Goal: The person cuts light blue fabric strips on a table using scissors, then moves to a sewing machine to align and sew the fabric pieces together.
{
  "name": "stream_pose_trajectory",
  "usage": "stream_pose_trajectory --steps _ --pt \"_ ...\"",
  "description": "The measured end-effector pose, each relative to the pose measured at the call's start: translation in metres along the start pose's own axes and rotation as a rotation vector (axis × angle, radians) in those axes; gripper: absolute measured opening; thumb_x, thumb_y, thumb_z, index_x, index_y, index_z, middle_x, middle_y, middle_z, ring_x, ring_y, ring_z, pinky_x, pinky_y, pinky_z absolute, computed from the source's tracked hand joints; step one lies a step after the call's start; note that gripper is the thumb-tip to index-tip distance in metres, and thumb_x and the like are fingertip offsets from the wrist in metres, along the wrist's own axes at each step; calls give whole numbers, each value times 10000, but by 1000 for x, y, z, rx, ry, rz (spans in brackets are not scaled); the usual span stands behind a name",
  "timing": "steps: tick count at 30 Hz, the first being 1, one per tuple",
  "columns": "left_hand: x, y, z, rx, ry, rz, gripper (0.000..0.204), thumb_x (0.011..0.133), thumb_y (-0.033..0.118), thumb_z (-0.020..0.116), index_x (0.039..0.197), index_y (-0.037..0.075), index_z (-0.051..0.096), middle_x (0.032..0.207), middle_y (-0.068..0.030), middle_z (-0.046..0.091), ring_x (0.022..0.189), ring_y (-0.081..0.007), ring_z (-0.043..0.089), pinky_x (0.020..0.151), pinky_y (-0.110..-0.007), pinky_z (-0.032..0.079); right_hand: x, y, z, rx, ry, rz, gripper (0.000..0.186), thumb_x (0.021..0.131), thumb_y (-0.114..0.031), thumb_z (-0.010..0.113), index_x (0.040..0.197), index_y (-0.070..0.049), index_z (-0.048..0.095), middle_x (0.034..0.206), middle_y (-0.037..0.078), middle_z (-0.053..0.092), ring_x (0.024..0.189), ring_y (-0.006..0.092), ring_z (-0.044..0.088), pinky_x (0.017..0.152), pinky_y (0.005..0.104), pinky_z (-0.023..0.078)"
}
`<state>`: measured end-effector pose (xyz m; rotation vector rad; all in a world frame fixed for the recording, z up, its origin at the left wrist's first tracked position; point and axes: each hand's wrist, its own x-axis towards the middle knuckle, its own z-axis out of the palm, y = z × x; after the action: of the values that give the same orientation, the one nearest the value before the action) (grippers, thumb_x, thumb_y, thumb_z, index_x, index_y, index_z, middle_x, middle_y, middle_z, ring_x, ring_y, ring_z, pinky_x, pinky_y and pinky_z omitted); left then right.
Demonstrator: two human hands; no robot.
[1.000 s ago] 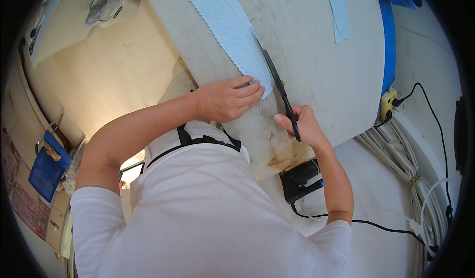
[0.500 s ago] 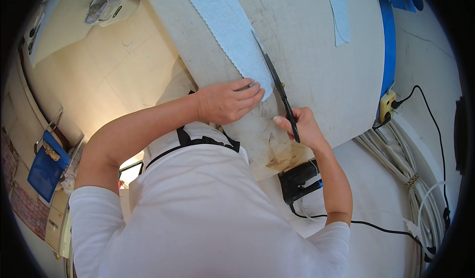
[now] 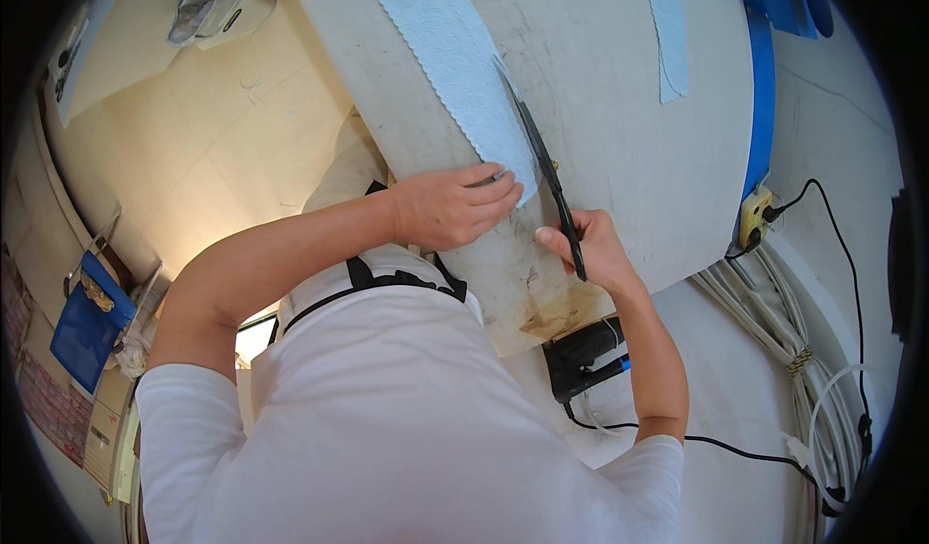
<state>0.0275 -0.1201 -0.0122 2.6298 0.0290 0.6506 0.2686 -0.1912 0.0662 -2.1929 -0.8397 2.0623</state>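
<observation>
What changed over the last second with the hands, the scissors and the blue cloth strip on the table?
Almost nothing moved. The left hand still presses flat on the near end of the light blue cloth strip, and the right hand keeps its grip on the black scissors, blades lying along the strip's right edge. Any advance of the blades is too slight to tell. The worn table is unchanged.

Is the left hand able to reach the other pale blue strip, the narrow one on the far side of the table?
Probably yes, with a stretch. The left hand presses the wide pale blue lace strip; the narrow pale blue strip lies beyond the long black scissors, with only bare worn white table between.
</observation>
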Motion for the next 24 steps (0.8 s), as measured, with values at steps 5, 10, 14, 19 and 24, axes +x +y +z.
stream_pose_trajectory --steps 5,10,14,19,24 --pt "-2 0 3 25 9 -2 387 719 160 563 969 -117 665 1193 -230 599 1138 -337 556 996 -440 436 1 0 0 1 -2 10 406 801 -324 818 654 -26 584 526 -14 498 438 75 472 412 255 356" --pt "-1 0 0 -6 -2 -3 409 699 147 567 987 -132 651 1176 -233 608 1131 -338 568 980 -448 459 1 -8 -3 5 -10 -4 408 796 -332 818 656 -26 588 527 -11 503 434 75 473 410 253 356" --pt "-2 0 2 -10 22 0 404 701 155 567 975 -130 654 1182 -236 607 1138 -342 566 984 -452 454 6 -15 1 42 -8 -28 430 785 -367 826 663 -27 592 527 -9 507 435 75 476 412 250 361" --pt "-2 -1 2 -21 24 -6 397 702 160 568 962 -127 656 1179 -237 609 1138 -346 566 983 -451 455 8 -16 2 6 8 -18 453 776 -396 832 661 -29 593 521 -11 507 436 74 481 410 248 364" --pt "-3 -2 2 -16 31 -7 393 706 160 564 960 -125 657 1176 -238 611 1134 -346 567 975 -444 461 7 -19 1 7 -2 -9 432 793 -362 821 652 -26 588 520 -10 503 437 76 483 406 252 361"
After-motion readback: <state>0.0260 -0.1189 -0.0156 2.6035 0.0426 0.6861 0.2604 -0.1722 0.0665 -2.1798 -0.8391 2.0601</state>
